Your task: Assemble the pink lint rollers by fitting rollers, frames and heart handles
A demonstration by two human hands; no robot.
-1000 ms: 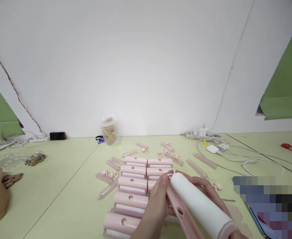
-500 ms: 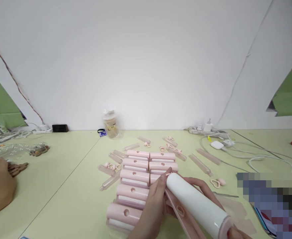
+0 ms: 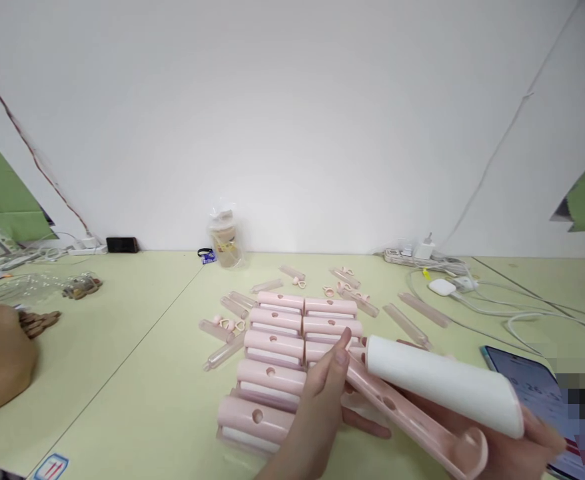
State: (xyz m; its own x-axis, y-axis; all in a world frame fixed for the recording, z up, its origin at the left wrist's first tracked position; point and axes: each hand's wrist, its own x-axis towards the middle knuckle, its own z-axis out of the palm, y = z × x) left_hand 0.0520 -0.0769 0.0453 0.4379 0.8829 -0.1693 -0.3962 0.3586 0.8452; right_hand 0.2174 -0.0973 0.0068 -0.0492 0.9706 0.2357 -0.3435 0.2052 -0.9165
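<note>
My left hand grips the near-left end of a pink lint roller case, its thumb on top. The case is a curved shell with a hole in it and a rounded end cap at lower right. My right hand holds a white lint roll by its right end, just above and beside the case. The roll looks apart from the case; fingers partly hide the far end. Beside my left hand, several assembled pink lint rollers lie in two columns, white rolls showing beneath their shells.
Translucent pink handles and small heart-shaped rings lie around the rollers. A phone is at right, near white cables. A bagged cup stands by the wall. A brown rounded object sits at left.
The white roll has swung to a flatter angle and moved right, separating from the pink case. The case's end cap has come into view. My left hand keeps its grip; the camera view shifted slightly.
</note>
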